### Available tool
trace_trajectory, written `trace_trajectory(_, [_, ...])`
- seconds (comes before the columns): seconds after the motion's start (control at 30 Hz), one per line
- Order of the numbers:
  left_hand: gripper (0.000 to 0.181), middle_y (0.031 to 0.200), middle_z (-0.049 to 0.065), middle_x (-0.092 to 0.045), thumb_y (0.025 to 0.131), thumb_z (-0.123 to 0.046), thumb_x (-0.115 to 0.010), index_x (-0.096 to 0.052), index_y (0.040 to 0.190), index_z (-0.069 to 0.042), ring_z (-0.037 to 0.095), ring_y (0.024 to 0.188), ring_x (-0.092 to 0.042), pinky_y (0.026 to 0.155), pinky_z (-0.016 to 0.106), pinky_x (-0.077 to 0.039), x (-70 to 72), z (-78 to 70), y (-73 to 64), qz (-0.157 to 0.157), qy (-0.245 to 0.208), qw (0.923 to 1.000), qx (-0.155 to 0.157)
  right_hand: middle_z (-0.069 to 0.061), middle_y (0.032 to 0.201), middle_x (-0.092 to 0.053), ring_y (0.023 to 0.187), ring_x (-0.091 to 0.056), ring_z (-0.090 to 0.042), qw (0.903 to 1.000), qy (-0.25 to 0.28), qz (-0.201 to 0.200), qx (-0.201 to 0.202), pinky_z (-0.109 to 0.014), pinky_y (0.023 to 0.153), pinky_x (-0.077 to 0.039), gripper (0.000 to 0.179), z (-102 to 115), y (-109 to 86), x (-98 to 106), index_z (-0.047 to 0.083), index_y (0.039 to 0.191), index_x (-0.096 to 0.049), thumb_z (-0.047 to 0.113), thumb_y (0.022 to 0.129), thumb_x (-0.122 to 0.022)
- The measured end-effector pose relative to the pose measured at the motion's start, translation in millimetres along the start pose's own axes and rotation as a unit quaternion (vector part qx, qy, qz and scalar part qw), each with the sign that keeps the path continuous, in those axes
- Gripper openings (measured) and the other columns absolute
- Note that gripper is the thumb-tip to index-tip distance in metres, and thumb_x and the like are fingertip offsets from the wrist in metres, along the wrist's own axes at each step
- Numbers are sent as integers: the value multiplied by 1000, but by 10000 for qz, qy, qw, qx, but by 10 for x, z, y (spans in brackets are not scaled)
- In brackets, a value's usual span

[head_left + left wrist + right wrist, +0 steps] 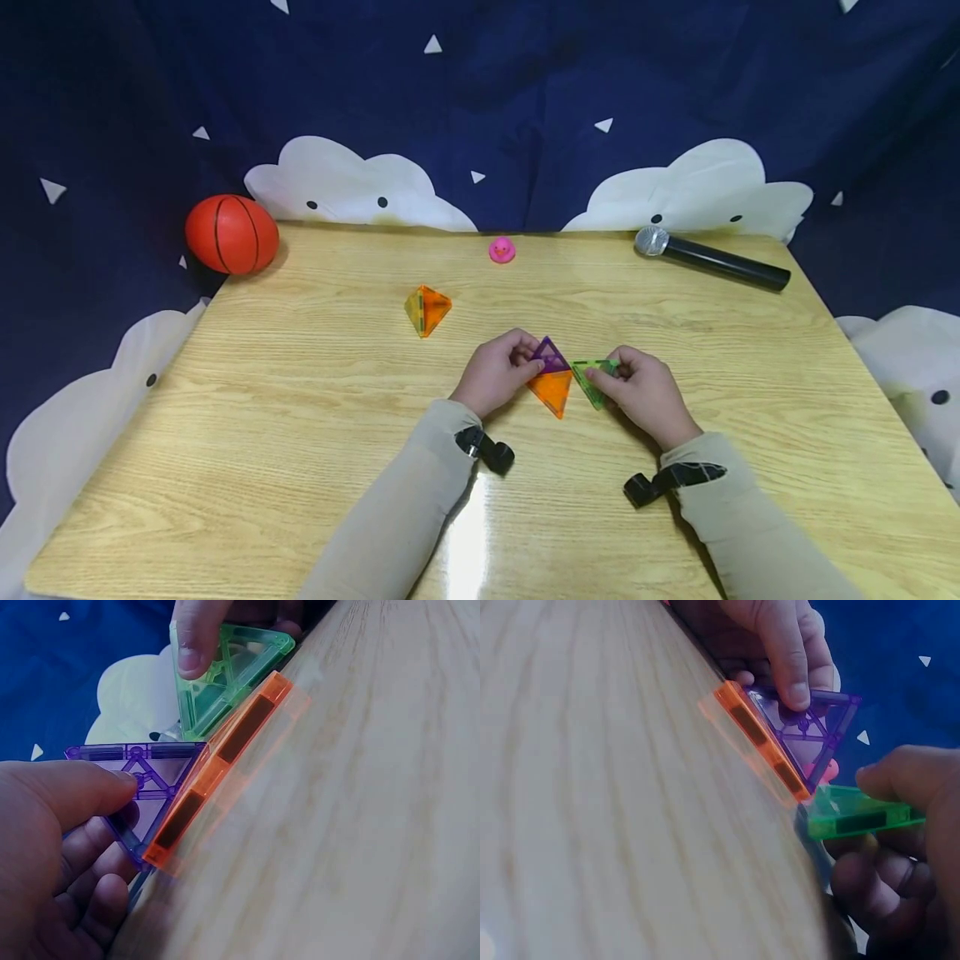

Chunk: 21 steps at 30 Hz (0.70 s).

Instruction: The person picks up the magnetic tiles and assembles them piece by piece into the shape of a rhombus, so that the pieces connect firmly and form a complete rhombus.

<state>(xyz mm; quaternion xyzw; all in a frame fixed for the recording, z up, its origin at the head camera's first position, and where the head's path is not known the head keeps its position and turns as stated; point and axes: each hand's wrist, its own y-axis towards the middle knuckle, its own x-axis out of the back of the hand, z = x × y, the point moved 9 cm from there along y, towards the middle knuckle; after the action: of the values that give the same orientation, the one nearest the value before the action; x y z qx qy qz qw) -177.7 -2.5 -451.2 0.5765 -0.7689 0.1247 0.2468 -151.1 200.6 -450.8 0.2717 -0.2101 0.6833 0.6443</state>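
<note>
Between thumb and fingers, my left hand pinches a purple triangular magnetic tile, which stands tilted up from the table. Along its lower edge an orange triangular tile lies on the wood, edge to edge with the purple one. On the right, my right hand pinches a green triangular tile by its right side. One corner of the green tile comes right up to the corner where purple and orange meet, as the right wrist view shows.
A small pyramid of orange and yellow tiles stands left of the hands. Farther back are a pink rubber duck, a red ball at the left edge and a black microphone at the right. A dark blue curtain hangs behind the table.
</note>
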Motion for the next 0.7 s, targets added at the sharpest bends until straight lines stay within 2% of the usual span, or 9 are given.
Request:
trace_trajectory(0.23, [15,90,-5,-66,93,-16,-73,-67,106,-15,9,82,-59,75,24,-50,-5,10,10,0,33,10000,60,-1,63,-55,59,-50,-19,9998,-42,-180,28,-30,55,-40,30,52,-4,-7,11,83,-60,36,91,-75])
trace_trajectory(0.43, [15,89,-5,-65,93,-17,-74,-67,106,-15,10,81,-59,74,24,-50,-1,0,4,-2,45,10000,68,-1,64,-55,59,-50,-18,9998,71,-168,-3,-28,54,-40,28,46,-5,-25,12,85,-62,36,91,-75])
trace_trajectory(0.7, [16,89,-5,-66,92,-17,-74,-67,106,-15,9,81,-59,73,23,-50,0,4,3,6,30,10000,30,-3,70,-60,61,-53,-17,9998,175,-106,-21,-27,55,-42,29,28,4,-44,10,97,-67,36,90,-76])
